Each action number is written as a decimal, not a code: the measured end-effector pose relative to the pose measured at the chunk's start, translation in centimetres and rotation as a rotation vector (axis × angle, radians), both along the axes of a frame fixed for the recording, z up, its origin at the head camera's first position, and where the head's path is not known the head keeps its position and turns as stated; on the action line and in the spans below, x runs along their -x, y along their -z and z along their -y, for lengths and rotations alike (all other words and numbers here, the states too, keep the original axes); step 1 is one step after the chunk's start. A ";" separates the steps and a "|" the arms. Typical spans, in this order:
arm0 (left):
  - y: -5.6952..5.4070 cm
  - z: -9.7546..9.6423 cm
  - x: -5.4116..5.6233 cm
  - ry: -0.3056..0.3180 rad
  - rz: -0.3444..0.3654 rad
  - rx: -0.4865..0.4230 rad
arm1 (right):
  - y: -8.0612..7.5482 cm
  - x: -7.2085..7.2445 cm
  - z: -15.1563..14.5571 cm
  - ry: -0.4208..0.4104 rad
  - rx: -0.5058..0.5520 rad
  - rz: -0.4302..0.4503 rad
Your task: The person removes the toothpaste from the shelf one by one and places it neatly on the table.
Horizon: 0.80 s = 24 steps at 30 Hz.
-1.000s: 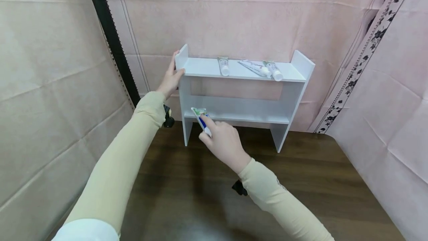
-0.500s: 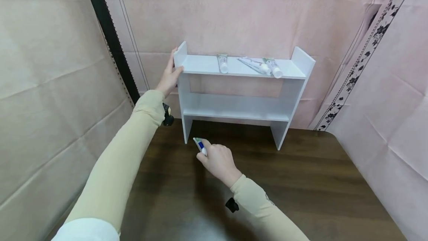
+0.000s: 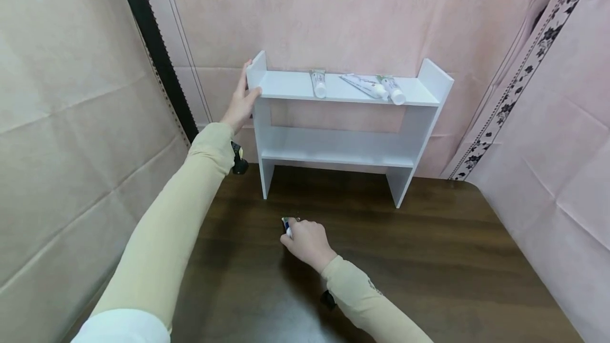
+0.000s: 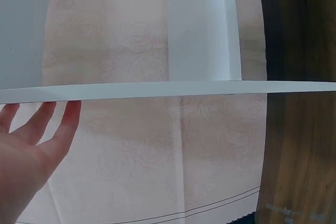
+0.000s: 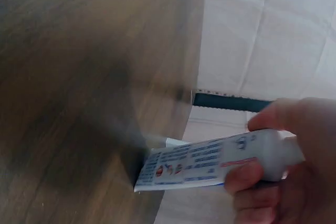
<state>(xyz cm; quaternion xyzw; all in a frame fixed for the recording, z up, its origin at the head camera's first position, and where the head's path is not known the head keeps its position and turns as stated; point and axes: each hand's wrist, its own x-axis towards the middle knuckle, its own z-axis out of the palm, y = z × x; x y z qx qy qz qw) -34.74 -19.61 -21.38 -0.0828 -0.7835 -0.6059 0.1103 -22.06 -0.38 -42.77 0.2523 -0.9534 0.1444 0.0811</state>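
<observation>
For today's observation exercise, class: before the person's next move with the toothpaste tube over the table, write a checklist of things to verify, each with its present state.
1. Right hand grips the toothpaste tube: ok, fingers curl round its cap end.
2. Tube resting flat on the table: cannot tell; the crimped end looks close to the wood.
3. Left hand steadies the shelf unit: ok, it touches the left side panel.
4. Lower shelf free: ok.
5. Three tubes on the top shelf lie well back from the edge: not ok, caps sit near the front.

Dark wooden table [image 3: 429,269] amid pink and beige, seemingly fabric, walls [image 3: 343,20].
</observation>
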 end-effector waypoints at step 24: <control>0.2 0.0 0.0 -0.010 -0.022 -0.013 | 3.5 -3.3 2.0 -0.022 -0.426 0.072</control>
